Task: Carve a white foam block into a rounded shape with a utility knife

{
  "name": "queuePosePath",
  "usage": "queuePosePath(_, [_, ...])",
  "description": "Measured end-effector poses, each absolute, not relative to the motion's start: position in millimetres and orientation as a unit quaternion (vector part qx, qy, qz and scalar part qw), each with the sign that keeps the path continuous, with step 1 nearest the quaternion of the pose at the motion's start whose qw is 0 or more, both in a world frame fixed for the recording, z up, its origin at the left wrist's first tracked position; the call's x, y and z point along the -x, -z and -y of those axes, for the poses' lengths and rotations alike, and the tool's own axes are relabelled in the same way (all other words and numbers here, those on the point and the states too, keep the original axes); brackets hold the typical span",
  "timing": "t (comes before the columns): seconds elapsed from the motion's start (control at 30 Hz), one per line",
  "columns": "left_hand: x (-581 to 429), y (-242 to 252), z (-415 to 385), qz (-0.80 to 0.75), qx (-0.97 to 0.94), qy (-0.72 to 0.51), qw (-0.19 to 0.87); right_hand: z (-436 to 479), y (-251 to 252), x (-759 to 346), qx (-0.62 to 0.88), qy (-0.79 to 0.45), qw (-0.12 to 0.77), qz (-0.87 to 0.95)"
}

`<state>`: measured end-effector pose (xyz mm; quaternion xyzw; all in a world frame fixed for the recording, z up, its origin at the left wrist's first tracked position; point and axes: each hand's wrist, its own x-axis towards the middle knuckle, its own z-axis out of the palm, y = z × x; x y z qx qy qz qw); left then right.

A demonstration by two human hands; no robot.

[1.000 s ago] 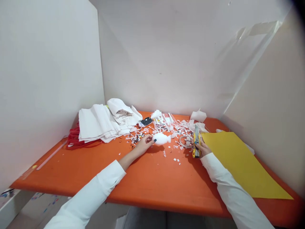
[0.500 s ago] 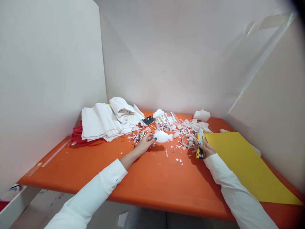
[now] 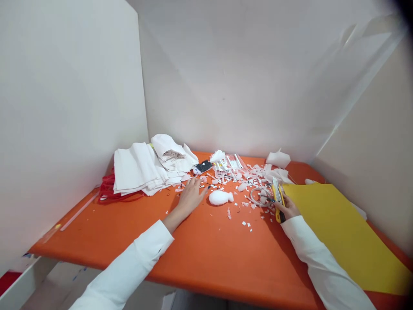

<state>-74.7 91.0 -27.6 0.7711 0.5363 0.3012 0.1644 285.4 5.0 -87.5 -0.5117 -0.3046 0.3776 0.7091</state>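
Observation:
A small white fish-shaped piece (image 3: 220, 197) lies on the orange table (image 3: 206, 245), touched by no hand. Just left of it is my left hand (image 3: 191, 196), palm down, thumb apart from the fingers, holding nothing. My right hand (image 3: 288, 208) is closed on a yellow and black utility knife (image 3: 278, 200), which points away from me. Beside the knife, on its left, is a pale ring (image 3: 257, 197). White and dark scraps (image 3: 238, 176) are scattered behind the fish shape.
White cloths (image 3: 135, 168) lie at the back left over red straps (image 3: 108, 187). A black packet (image 3: 202, 167) and a clear bag with white sticks (image 3: 234, 162) sit at the back. A yellow sheet (image 3: 345, 232) covers the right side.
My left hand has let go of the fish shape, which now lies on the table, and has opened. The knife is still in my right hand.

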Motion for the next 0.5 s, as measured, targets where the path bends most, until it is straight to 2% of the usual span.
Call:
queuePosePath(0.23, [83,12,-167,-0.608,-0.751,-0.242,0.092,-1,89,-294,0.509,-0.384,0.722,0.267])
queuePosePath(0.5, [66,31,-195,-0.649,-0.7,-0.28,0.105,3,85,-294,0.497,-0.4,0.728,0.252])
